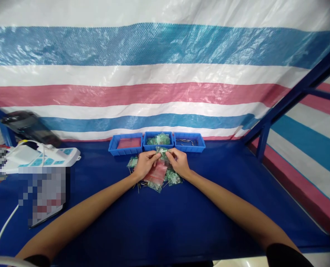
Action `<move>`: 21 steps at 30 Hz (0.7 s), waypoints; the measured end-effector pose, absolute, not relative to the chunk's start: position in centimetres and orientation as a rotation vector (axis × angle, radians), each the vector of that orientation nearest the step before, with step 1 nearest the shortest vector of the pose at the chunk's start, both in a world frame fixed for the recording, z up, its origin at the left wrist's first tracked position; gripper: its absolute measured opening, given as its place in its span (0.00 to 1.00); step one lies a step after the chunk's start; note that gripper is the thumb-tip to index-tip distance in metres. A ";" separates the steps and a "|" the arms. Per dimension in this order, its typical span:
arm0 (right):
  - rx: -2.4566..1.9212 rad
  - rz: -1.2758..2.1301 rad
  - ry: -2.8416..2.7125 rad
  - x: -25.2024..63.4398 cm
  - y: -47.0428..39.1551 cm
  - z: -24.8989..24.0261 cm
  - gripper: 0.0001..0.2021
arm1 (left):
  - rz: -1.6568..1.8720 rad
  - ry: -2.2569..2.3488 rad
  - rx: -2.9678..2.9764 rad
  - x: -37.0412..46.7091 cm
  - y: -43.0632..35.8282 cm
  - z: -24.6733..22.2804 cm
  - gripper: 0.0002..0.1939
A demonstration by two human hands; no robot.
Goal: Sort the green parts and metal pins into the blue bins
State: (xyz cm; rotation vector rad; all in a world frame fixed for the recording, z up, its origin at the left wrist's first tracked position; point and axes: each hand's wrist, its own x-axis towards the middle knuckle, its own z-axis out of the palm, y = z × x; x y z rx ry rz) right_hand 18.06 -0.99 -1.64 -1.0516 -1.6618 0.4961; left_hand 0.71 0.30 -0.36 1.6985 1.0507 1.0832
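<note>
Between my two hands is a small clear plastic bag with a greenish tint (161,150). My left hand (145,165) pinches its left side, and my right hand (179,162) grips its right side. Below them a reddish plastic bag (157,172) lies on a loose pile of greenish bags (173,177) and thin metal pins (138,186). Just behind stand three blue bins: the left bin (126,151) has reddish bags in it, the middle bin (150,147) greenish bags, the right bin (191,149) thin metal pieces. What the held bag contains is too small to tell.
A white power strip (70,155) with plugs and cables sits at the left, near a dark bottle-like object (28,124) and a blurred-out device (49,196). Striped plastic sheeting (153,94) hangs behind the blue table (142,226). A blue metal frame (265,137) rises at the right.
</note>
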 end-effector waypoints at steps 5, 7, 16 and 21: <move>-1.054 0.468 -1.652 18.0 -0.9 -1.9 0.13 | 1.089 1.037 1.615 0.9 0.1 -0.1 0.17; -1.038 0.460 -1.648 18.0 -0.9 -1.9 0.12 | 1.081 1.027 1.590 0.9 0.1 -0.1 0.14; -1.007 0.462 -1.698 18.1 -0.9 -1.8 0.12 | 1.092 0.995 1.612 0.8 0.1 0.2 0.13; -1.030 0.504 -1.689 18.0 -0.9 -1.9 0.12 | 1.071 0.993 1.626 0.8 -0.1 0.3 0.13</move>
